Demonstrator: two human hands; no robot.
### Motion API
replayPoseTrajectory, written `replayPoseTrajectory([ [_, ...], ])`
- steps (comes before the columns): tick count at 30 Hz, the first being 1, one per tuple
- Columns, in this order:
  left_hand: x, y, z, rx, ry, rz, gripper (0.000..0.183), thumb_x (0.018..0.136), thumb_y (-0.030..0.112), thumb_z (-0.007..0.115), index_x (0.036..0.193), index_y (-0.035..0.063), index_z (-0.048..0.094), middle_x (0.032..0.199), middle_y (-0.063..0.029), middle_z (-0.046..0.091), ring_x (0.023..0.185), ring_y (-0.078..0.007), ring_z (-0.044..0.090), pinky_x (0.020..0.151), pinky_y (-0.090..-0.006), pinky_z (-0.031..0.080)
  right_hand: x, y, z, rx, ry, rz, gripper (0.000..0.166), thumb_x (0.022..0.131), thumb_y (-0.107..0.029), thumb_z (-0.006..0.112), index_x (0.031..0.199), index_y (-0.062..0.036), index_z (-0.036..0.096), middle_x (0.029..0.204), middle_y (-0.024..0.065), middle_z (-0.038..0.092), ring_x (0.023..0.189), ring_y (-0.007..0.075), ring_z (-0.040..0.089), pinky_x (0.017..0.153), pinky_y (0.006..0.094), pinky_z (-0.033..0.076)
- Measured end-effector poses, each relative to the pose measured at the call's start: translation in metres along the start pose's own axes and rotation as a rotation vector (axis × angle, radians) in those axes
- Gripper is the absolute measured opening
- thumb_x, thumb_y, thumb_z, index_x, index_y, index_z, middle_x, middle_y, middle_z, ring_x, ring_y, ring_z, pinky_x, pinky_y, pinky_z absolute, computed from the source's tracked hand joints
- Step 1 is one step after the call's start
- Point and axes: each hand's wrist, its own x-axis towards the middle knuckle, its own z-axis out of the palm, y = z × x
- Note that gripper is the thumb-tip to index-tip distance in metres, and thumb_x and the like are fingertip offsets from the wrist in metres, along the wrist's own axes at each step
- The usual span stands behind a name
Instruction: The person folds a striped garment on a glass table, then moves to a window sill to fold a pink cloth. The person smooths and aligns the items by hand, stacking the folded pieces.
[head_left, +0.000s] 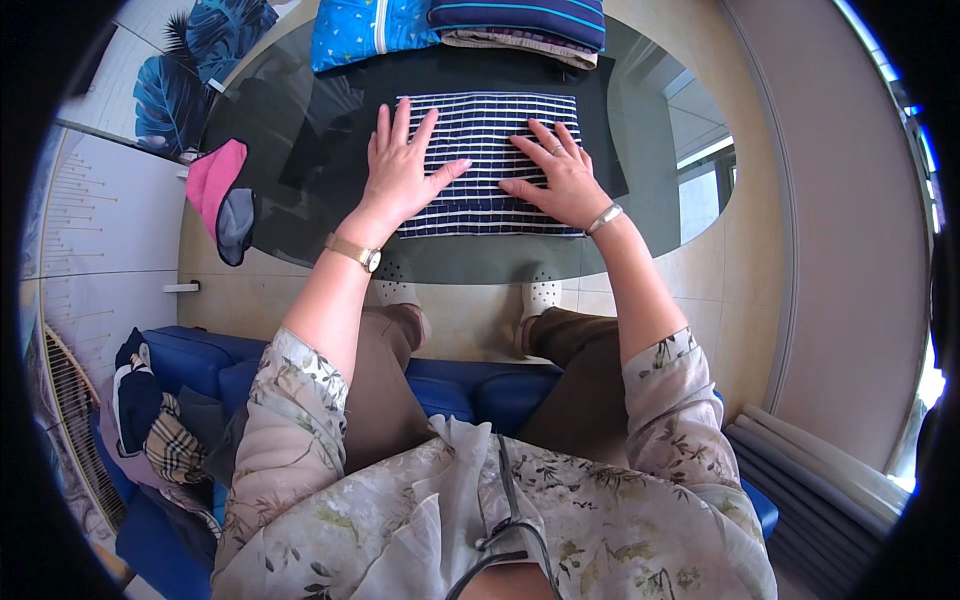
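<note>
A folded navy cloth with white stripes lies flat on an oval dark glass table before me. My left hand rests palm down on its left edge, fingers spread and pointing away from me. On its right part lies my right hand, palm down with the fingers apart and a ring on one of them. Neither hand grips the cloth.
Beyond the striped cloth sit a blue patterned zipped item and a stack of folded fabrics. A pink and grey cloth hangs at the table's left edge. Clothes are heaped on the blue sofa.
</note>
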Motion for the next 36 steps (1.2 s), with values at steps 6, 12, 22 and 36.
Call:
replayPoseTrajectory([
  [6,-0.007,0.022,0.017,0.0,0.034,0.233,0.067,0.098,0.054,0.052,0.154,0.0212,0.036,0.163,-0.0131,0.024,0.151,-0.039,0.018,0.117,-0.0594,0.02,0.001,-0.003,0.005,0.009,0.046,-0.003,0.063,0.09,-0.058,0.061,0.141,-0.0219,0.056,0.158,0.0137,0.036,0.149,0.0423,0.022,0.117,0.0601,0.019],
  [12,-0.008,0.02,0.025,0.026,-0.121,0.194,0.072,0.096,0.063,0.045,0.154,0.0209,0.036,0.164,-0.0116,0.022,0.152,-0.038,0.014,0.119,-0.0598,0.014,0.007,0.0,0.012,-0.049,0.445,-0.03,0.05,0.092,-0.039,0.066,0.137,-0.0178,0.058,0.155,0.0165,0.04,0.146,0.043,0.026,0.112,0.0576,0.025],
  [22,-0.008,0.024,0.018,0.043,-0.163,0.164,0.073,0.096,0.063,0.046,0.155,0.0204,0.035,0.164,-0.0121,0.023,0.152,-0.0374,0.013,0.119,-0.0591,0.014,0.008,-0.014,0.017,-0.162,0.41,-0.044,0.057,0.093,-0.046,0.061,0.143,-0.0206,0.052,0.156,0.0133,0.038,0.148,0.0405,0.024,0.113,0.0633,0.021],
  [36,-0.005,0.011,0.025,-0.075,-0.03,0.132,0.068,0.097,0.058,0.051,0.152,0.0207,0.039,0.162,-0.0134,0.026,0.151,-0.0362,0.016,0.117,-0.0601,0.018,0.005,-0.005,0.027,-0.11,0.366,0.09,0.051,0.095,-0.043,0.058,0.139,-0.0173,0.055,0.152,0.0171,0.043,0.145,0.0431,0.028,0.111,0.0617,0.025],
])
